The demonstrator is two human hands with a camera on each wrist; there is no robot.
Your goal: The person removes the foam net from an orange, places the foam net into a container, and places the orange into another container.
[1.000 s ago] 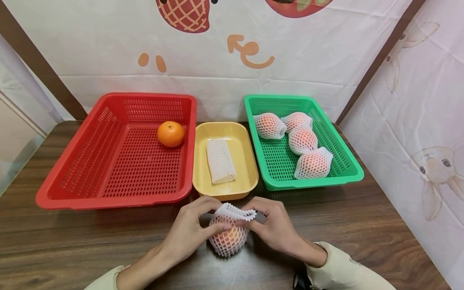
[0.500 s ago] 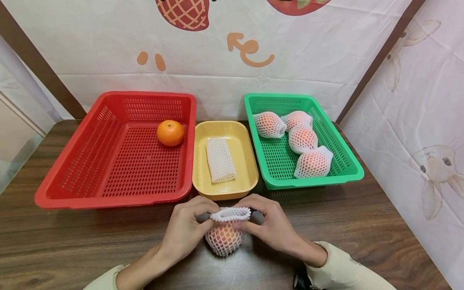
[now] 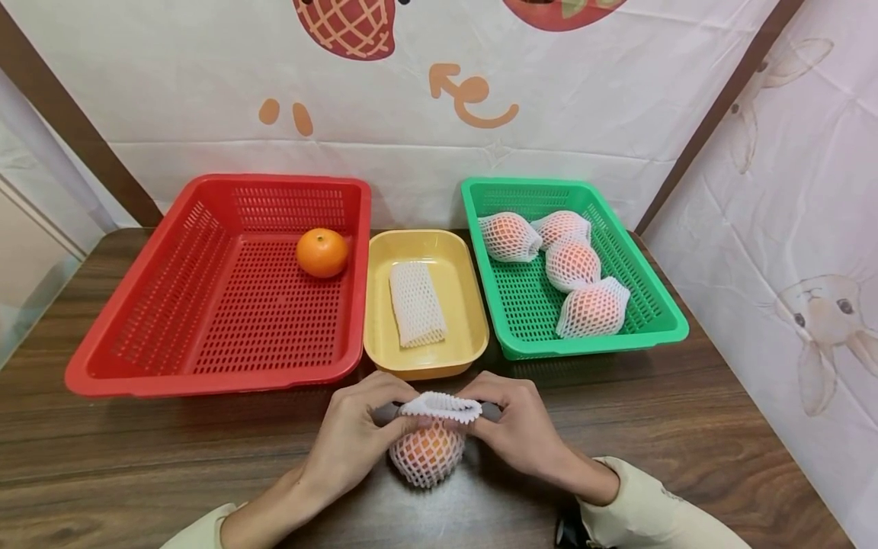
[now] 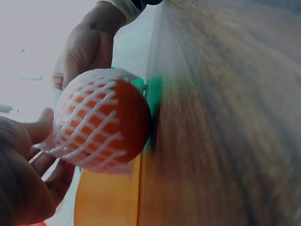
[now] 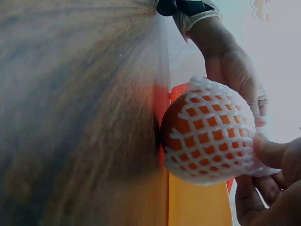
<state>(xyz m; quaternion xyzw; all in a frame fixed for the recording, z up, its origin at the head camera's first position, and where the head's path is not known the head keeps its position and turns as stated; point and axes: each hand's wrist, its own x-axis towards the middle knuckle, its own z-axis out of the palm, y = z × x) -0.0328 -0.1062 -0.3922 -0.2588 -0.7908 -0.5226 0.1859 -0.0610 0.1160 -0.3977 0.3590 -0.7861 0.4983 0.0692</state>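
Observation:
An orange point(image 3: 427, 454) sits on the wooden table in front of the yellow tray, inside a white foam net sleeve point(image 3: 446, 407). The sleeve's upper rim gapes above the fruit. On the left side of that rim, my left hand point(image 3: 357, 427) pinches the net between thumb and fingers. My right hand point(image 3: 517, 427) pinches the opposite side in the same way. Both wrist views show the net covering most of the orange point(image 4: 134, 120), while a patch of bare peel by the table stays uncovered.
A red basket point(image 3: 219, 381) at left holds one bare orange point(image 3: 322, 252). The yellow tray point(image 3: 473, 335) in the middle holds a flat foam net sleeve point(image 3: 417, 305). In the green basket point(image 3: 590, 347) at right lie several netted oranges point(image 3: 573, 265). A printed cloth hangs behind.
The sleeve's rim has shifted and opened wider between my hands. Over the second, the orange tilted slightly and moved a little left. Both hands keep their pinch, and the baskets stay put.

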